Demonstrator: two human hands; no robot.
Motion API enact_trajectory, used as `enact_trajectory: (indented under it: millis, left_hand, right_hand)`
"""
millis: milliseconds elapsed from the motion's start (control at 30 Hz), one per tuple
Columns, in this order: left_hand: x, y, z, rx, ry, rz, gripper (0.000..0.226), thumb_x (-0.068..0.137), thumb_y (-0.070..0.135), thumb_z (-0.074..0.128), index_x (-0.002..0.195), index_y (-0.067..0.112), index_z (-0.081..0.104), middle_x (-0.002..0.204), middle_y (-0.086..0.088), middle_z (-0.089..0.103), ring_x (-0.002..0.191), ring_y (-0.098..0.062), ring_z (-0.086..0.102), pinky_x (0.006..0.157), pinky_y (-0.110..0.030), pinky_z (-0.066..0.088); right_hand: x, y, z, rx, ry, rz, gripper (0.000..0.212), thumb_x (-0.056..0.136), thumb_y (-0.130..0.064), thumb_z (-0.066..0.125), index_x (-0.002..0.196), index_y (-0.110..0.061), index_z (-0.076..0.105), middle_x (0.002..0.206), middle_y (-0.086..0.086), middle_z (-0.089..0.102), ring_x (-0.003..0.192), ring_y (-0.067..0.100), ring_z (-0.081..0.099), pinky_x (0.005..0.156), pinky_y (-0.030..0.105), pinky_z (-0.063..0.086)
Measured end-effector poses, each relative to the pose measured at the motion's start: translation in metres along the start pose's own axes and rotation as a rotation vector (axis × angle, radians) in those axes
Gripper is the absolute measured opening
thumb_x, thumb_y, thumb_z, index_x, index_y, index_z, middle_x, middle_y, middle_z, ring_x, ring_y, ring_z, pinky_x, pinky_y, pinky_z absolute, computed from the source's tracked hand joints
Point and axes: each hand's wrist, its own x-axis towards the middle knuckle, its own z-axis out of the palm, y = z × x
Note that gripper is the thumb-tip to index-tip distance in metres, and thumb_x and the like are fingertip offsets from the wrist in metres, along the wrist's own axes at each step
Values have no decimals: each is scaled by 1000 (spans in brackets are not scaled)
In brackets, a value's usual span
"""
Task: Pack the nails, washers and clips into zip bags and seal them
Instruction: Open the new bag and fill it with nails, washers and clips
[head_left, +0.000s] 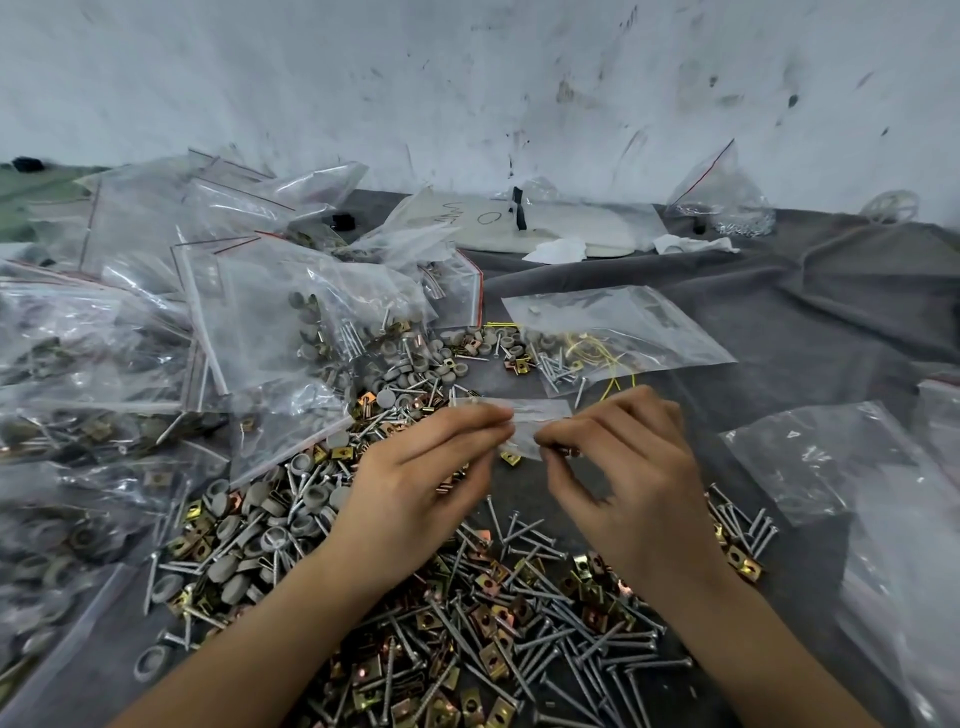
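While the heap of filled bags lies at nine o'clock from the hands, the grey washers spread at about eight o'clock, mixed with other parts. The left hand pinches the left edge of a small zip bag between thumb and fingers, above the desk in the middle of the view. The right hand pinches the same bag on its right side, fingers curled. Something small shows at its fingertips, but I cannot tell what it is. Under both wrists, at six o'clock, lie loose nails and brass clips. At three o'clock some empty bags lie on the grey cloth.

I judge the step is to open the mouth of the bag, or to close it; the blur does not let me decide. For opening, each hand should take one lip only, pull gently and hold the mouth upward. For sealing, the fingers should press along the strip from end to end, with no nail caught in it.
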Motion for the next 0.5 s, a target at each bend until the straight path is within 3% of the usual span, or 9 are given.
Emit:
enact_trajectory:
  millis: [133, 300, 500]
  left_hand:
    - [0, 0, 0, 13, 1, 1, 19, 88, 4, 62, 103, -3, 71, 112, -9, 67, 106, -10, 64, 95, -20, 48]
    - [1, 1, -1, 31, 57, -15, 18, 85, 0, 64, 101, -3, 71, 111, -9, 67, 104, -9, 63, 94, -20, 48]
    - [1, 1, -1, 35, 55, -13, 18, 83, 0, 65, 100, -3, 71, 109, -9, 68, 103, -10, 64, 94, -20, 49]
  right_hand:
    - [0, 0, 1, -22, -2, 87, 22, 84, -28, 60, 91, -10, 72, 87, 0, 67, 84, 23, 58, 73, 38, 47]
    - [-2, -3, 0, -30, 48, 92, 24, 86, -30, 62, 99, -11, 71, 95, 4, 64, 90, 21, 55, 78, 36, 43]
    - [-2, -2, 2, -54, 65, 101, 15, 86, -20, 61, 93, -10, 70, 89, 2, 66, 87, 24, 58, 79, 34, 39]
